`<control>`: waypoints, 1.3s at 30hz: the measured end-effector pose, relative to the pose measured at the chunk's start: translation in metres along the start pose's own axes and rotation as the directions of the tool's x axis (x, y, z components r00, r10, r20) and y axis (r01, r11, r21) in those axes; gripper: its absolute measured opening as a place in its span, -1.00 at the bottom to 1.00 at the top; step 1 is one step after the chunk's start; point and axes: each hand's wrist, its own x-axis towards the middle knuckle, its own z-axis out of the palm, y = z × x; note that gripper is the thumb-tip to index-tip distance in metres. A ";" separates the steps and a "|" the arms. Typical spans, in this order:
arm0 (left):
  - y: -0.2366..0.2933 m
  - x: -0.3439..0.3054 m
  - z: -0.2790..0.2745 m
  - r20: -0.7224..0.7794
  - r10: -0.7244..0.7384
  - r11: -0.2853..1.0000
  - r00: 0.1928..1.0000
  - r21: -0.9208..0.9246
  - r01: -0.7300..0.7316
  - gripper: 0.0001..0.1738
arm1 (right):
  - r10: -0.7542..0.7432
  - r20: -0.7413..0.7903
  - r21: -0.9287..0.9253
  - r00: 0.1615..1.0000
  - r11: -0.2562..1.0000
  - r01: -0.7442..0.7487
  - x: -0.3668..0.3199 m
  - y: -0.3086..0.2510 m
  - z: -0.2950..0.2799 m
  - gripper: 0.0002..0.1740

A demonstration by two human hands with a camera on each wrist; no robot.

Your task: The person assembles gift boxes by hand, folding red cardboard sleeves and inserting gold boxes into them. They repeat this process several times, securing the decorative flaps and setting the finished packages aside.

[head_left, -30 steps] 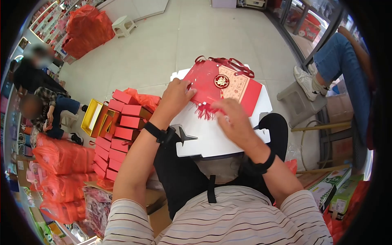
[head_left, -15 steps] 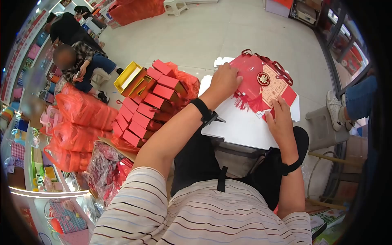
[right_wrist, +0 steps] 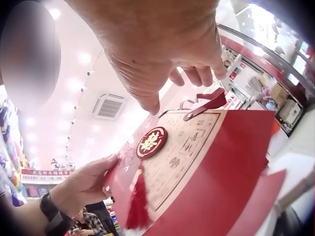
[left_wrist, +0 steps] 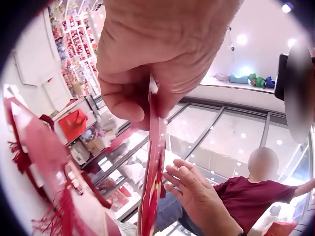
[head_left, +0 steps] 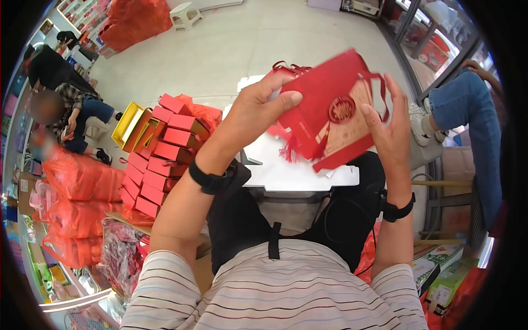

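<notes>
left hand point(head_left: 263, 107) pinches the red bag point(head_left: 322, 99) edge-on; right hand point(head_left: 392, 137), spread and empty, hovers nearest its handle point(head_left: 383, 91)!

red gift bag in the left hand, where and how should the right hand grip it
Likely best: the edge of the red gift bag beside the ribbon handle; come from the right, thumb over the face with the round emblem, fingers behind. Edge-on, the bag looks thin, so a pinch should suit, and the left hand holds its left end.
</notes>
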 end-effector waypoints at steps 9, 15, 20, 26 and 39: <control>0.002 -0.019 0.008 0.013 -0.052 0.989 0.999 0.138 0.050 -0.62 | 0.311 0.549 0.201 0.775 0.852 -0.484 0.009 -0.012 -0.019 -0.67; -0.026 -0.053 -0.002 -0.346 0.086 0.990 0.934 0.131 -0.042 -0.56 | 0.540 0.318 0.688 0.780 0.435 -0.581 -0.012 0.013 0.004 -0.67; -0.032 -0.076 0.011 -0.268 0.335 0.768 0.903 0.632 -0.097 -0.62 | 0.560 0.348 0.718 0.752 0.356 -0.598 -0.032 0.017 0.027 -0.68; -0.032 -0.091 0.002 -0.341 0.077 0.877 0.937 0.469 0.099 -0.62 | 0.560 0.349 0.728 0.751 0.342 -0.594 -0.044 0.008 0.042 -0.69; -0.034 -0.109 -0.003 -0.325 0.341 0.668 0.882 0.744 0.015 -0.65 | 0.598 0.331 0.789 0.730 0.249 -0.561 -0.050 0.004 0.047 -0.70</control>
